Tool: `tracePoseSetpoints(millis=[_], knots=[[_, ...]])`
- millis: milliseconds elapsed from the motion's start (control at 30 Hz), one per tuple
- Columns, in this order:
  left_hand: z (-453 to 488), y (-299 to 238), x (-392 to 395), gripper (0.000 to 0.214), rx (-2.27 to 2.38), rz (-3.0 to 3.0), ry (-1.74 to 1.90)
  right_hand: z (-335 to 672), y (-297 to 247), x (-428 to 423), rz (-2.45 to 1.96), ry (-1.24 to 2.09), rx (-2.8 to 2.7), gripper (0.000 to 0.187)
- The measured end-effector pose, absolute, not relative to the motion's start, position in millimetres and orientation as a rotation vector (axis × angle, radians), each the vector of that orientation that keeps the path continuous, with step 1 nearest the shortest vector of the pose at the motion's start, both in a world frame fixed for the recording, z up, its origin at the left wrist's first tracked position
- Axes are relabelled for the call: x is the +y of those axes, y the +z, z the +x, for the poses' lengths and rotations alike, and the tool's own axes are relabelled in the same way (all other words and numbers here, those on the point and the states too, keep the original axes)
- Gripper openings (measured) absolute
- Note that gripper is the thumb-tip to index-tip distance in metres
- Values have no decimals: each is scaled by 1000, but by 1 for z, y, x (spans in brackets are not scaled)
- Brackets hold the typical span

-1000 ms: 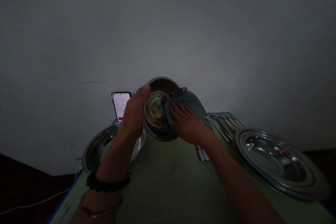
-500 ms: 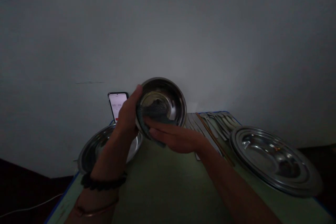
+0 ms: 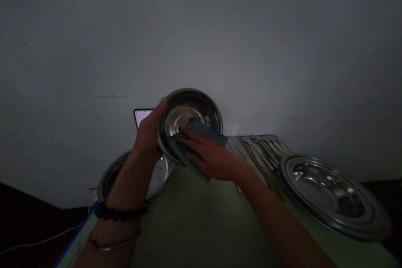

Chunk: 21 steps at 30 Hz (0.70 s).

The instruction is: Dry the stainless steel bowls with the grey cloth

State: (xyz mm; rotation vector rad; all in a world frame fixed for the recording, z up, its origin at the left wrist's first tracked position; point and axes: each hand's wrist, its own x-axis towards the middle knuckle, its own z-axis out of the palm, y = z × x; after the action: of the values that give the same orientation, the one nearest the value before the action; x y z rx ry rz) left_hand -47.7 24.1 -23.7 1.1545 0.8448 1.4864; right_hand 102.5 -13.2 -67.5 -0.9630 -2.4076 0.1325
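A shiny metal bowl is held up over the table, tilted so that its inside faces me. My left hand is closed on the bowl's left side, with the thumb at the rim and the other fingers hidden behind. A grey-green cloth lies against the lower inside of the bowl and hangs over the near rim. My right hand presses this cloth to the metal, fingers stretched across it toward the left.
Behind my left forearm stands a wide metal basin, with a phone propped at the wall. Several utensils and wooden chopsticks lie at the back right. Stacked metal plates rest on the right of the green table.
My right hand has slid the cloth to the right and slightly upward inside the bowl, and more of the bowl's bottom shows. The bowl has shifted slightly left with my left hand.
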Motion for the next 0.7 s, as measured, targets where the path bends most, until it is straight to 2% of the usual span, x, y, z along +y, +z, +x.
tracePoseSetpoints(millis=[400,567,700], knots=[[-33,-29,18,42,728,1085,1169,116,-71,2,-1276,-278,-2265,58],[-37,-26,17,43,689,1204,1297,121,-77,2,-1383,-232,-2242,64],[-37,-26,18,42,684,1292,1453,115,-85,-2,-1463,3,-2279,75]])
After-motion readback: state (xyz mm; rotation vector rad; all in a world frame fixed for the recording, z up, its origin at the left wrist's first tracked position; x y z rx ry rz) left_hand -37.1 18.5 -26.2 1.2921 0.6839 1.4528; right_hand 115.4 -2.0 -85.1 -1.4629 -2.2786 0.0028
